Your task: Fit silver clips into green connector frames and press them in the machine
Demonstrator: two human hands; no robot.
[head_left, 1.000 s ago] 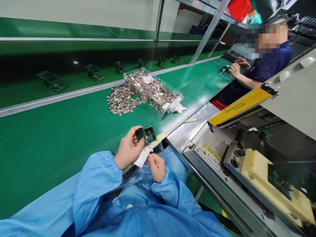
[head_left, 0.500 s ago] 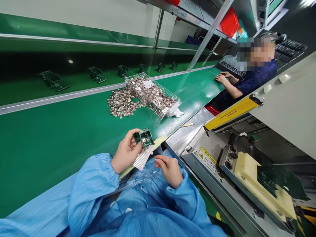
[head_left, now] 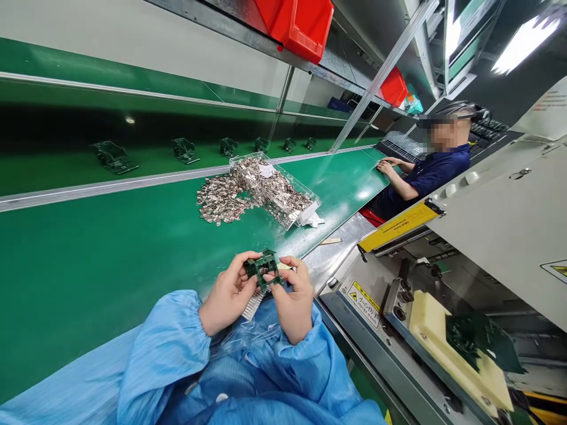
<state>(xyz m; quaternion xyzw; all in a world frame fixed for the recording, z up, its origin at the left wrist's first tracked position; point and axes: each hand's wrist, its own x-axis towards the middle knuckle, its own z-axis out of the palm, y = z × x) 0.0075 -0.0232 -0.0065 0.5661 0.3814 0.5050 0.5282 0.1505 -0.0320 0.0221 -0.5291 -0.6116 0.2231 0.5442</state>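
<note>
A small dark green frame-like part [head_left: 267, 267] is up between both hands, above the near edge of the green work surface. My left hand [head_left: 228, 292] grips its left side between thumb and fingers. On its right side, my right hand [head_left: 292, 298] has its thumb and fingertips closed against the part; any smaller piece in that hand is too small to make out. Partly hidden beneath the hands lies a white ribbed strip [head_left: 253, 306]. Farther away, a clear tray [head_left: 315, 206] holds many small metal pieces, with a loose pile of them [head_left: 221, 199] at its left.
Green parts [head_left: 114, 157] stand in a row beyond the metal rail [head_left: 88, 188]. At right is a machine with a yellow bar [head_left: 396, 227] and a cream fixture [head_left: 456, 348]. A person [head_left: 438, 159] works at the far end. Red bins [head_left: 305, 26] sit overhead.
My right hand has moved up from beside the ribbed strip to the green part and closed on it. The view has tilted up, showing more of the overhead shelf.
</note>
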